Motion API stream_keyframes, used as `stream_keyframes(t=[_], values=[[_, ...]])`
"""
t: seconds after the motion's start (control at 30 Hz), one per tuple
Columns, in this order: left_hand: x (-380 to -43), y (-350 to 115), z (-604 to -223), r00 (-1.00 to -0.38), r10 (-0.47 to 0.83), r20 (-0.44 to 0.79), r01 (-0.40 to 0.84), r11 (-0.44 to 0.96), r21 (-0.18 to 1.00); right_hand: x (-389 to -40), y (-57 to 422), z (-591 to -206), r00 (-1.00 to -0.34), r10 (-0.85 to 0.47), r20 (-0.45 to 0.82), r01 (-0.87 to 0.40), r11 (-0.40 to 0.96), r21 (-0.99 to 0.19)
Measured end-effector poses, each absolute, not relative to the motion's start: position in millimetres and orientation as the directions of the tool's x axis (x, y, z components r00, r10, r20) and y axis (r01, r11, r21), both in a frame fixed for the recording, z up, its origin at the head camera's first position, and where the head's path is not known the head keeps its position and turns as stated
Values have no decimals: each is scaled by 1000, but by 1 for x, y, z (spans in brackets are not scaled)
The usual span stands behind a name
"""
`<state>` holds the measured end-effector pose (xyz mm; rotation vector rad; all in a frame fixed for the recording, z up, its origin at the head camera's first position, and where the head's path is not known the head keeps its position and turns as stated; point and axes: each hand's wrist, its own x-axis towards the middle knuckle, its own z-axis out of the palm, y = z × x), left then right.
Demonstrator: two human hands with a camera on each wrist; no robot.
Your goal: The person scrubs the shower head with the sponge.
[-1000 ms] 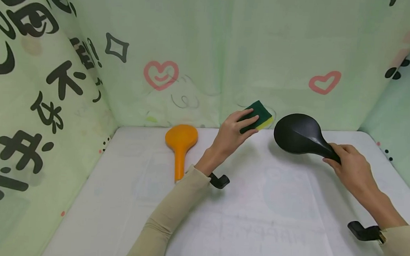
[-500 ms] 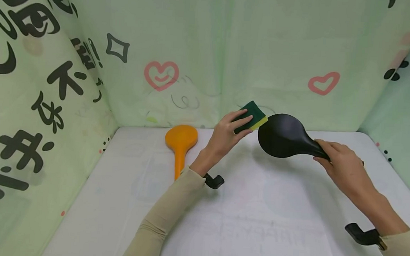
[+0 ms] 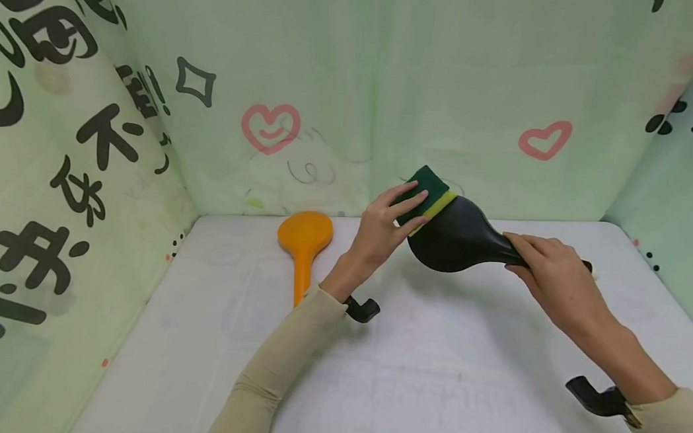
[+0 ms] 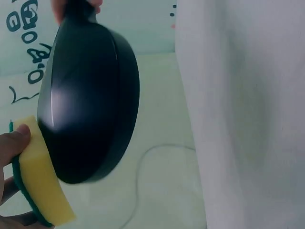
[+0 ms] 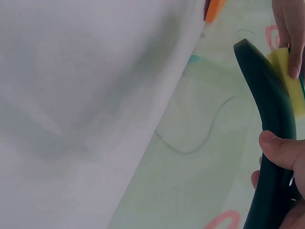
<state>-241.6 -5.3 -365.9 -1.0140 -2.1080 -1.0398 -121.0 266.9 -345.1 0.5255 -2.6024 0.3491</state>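
Observation:
A green and yellow sponge (image 3: pixel 425 189) is pinched in my left hand (image 3: pixel 379 228), its thumb on one side and fingers spread over the green face. In the left wrist view the yellow side of the sponge (image 4: pixel 42 179) lies against the edge of a black rice paddle or ladle (image 4: pixel 86 105). My right hand (image 3: pixel 559 279) grips that black utensil (image 3: pixel 455 236) by its handle, its rounded outer side facing up in the head view. The right wrist view shows the thumb (image 5: pixel 279 149) laid along the handle. Both are raised above the table.
An orange utensil (image 3: pixel 305 235) with a broad round head lies on the white table (image 3: pixel 431 387), left of the left forearm. Green printed cloth walls (image 3: pixel 309 55) close in the back and both sides. A black wrist mount (image 3: pixel 597 396) sticks out near the right sleeve.
My right hand has carried the black utensil leftward until its head meets the sponge. The left hand has shifted slightly left, still holding the sponge. The orange utensil stays put.

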Motion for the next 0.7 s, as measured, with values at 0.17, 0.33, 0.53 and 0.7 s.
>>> stream_keyframes(t=[0.17, 0.33, 0.53, 0.7], values=[[-221, 10, -361, -333, 516, 789, 884, 463, 70, -128, 257, -340, -782, -341, 521, -451, 887, -97], [-210, 14, -361, -193, 636, 747, 853, 485, -193, -133, 252, -339, -746, -358, 562, -470, 880, -63], [-237, -7, -342, -416, 456, 786, 799, 596, 77, -128, 249, -333, -730, -351, 587, -480, 874, -74], [-236, -16, -337, -494, 395, 775, 788, 580, 207, -124, 245, -327, -684, -382, 621, -520, 853, -48]])
